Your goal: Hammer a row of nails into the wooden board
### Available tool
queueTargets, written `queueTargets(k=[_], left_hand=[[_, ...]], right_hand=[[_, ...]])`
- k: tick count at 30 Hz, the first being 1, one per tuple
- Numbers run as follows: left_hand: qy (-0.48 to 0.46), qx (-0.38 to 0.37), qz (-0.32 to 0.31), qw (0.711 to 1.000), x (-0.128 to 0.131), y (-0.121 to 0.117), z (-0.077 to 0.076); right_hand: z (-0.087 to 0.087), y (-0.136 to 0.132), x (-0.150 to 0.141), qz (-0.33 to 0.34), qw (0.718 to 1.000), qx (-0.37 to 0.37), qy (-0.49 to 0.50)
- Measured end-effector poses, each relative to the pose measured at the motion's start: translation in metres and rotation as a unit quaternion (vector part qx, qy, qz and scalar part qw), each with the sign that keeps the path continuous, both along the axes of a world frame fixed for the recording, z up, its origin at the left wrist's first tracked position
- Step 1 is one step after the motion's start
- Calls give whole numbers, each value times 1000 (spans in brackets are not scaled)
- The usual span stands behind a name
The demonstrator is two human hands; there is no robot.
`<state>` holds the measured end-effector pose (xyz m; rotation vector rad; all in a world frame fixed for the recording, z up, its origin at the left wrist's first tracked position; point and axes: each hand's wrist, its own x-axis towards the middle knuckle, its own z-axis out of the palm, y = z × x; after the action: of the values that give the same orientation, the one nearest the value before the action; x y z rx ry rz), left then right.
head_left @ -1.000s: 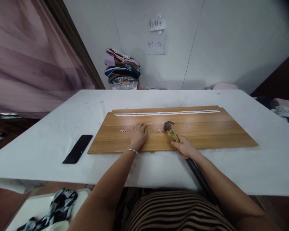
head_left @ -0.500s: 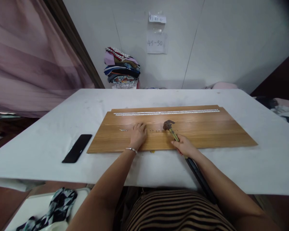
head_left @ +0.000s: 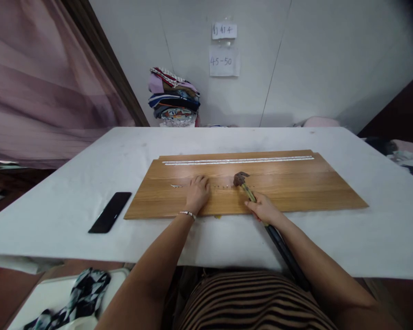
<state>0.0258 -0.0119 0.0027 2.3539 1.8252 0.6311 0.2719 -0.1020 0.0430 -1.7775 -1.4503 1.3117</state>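
My right hand [head_left: 263, 207] is closed around the handle of a claw hammer [head_left: 241, 178], gripping it partway up. The hammer's rusty head is over the middle of a wooden board [head_left: 296, 183], beside a row of small nails [head_left: 227, 186] in the wood; whether the head touches the board I cannot tell. My left hand [head_left: 198, 191] rests flat on the board left of that row, fingers stretched forward and palm hidden. Just left of it, a few loose nails [head_left: 176, 186] lie on the wood.
Two strips of white marked tape [head_left: 237, 160] run along the board's far side. A black phone [head_left: 110, 212] lies on the white-covered table [head_left: 65, 192] to the left. Folded clothes [head_left: 175, 98] are stacked by the wall. Patterned cloth [head_left: 86, 293] lies on a stool at lower left.
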Motion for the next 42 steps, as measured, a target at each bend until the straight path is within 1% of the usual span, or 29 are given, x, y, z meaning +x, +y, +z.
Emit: queueTargets(k=[7,14,17,20,24,29,33,42], left_hand=[[0,-2,2,1000,1,0,2],[4,-2,0,1000,1,0,1],[10,0,2,1000,0,1,-1],[10,1,2,1000,0,1,-1],[3,3,-2,1000,0,1,0],[0,9,-1,1000,0,1,0],[4,5,-2,1000,0,1,0],[5,1,2,1000,1,0,1]], right_hand=[[-2,0,1,-1,1000,4,8],[5,-1,-1,-7,1000,11,-4],[6,-1,-2,-6,1000,1,1],[4,0,-2,-6,1000,-3,11],[1,0,-1,-8,1000,12,11],[-1,0,0,-4,1000,0,15],[-3,0,1,-2,1000,14,11],[6,-2,-1,-7,1000,3,9]])
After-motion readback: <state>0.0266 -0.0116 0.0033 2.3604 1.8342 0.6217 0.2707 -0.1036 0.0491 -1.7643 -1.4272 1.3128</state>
